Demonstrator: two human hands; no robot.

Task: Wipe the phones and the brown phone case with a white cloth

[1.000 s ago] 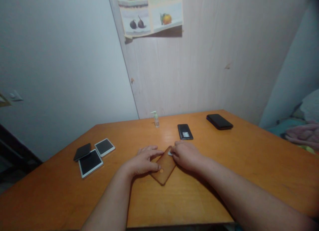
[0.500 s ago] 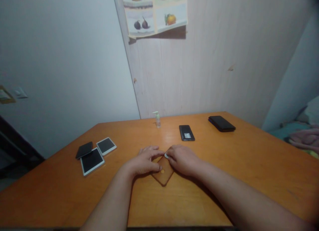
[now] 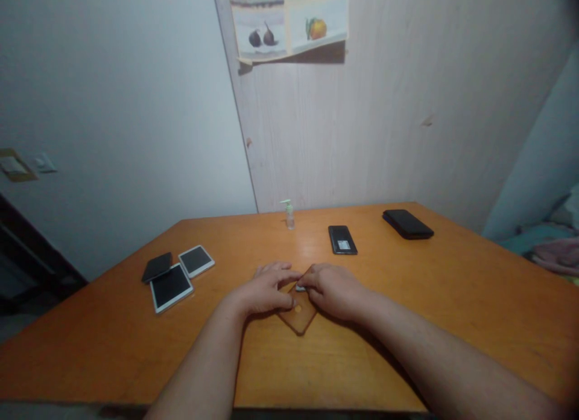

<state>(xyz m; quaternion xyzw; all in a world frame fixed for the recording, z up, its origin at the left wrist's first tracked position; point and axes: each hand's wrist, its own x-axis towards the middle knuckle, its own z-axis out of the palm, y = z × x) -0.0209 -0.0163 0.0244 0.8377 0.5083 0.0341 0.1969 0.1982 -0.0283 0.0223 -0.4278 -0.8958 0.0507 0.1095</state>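
Observation:
A thin see-through case (image 3: 302, 322), like a clear phone case with a round mark in it, lies cornerwise on the table in front of me. My left hand (image 3: 270, 290) grips its left side, thumb on the near part and index finger stretched to the far corner. Bent fingers of my right hand (image 3: 332, 290) pinch a small white pad (image 3: 301, 288) against the case near that far corner. Most of the pad and the case's right side are hidden under my right hand.
White-framed tablets (image 3: 172, 288) and a dark flat device (image 3: 157, 267) lie at left. A pump bottle (image 3: 290, 216) stands at the back, with a black phone-like device (image 3: 342, 239) right of it. Farther right is a black folder-like case (image 3: 408, 224). The wooden table (image 3: 362, 372) meets the wall behind.
My right hand has moved the white pad slightly toward me and to the left over the case. My left hand keeps its hold. The whole view has shifted a little.

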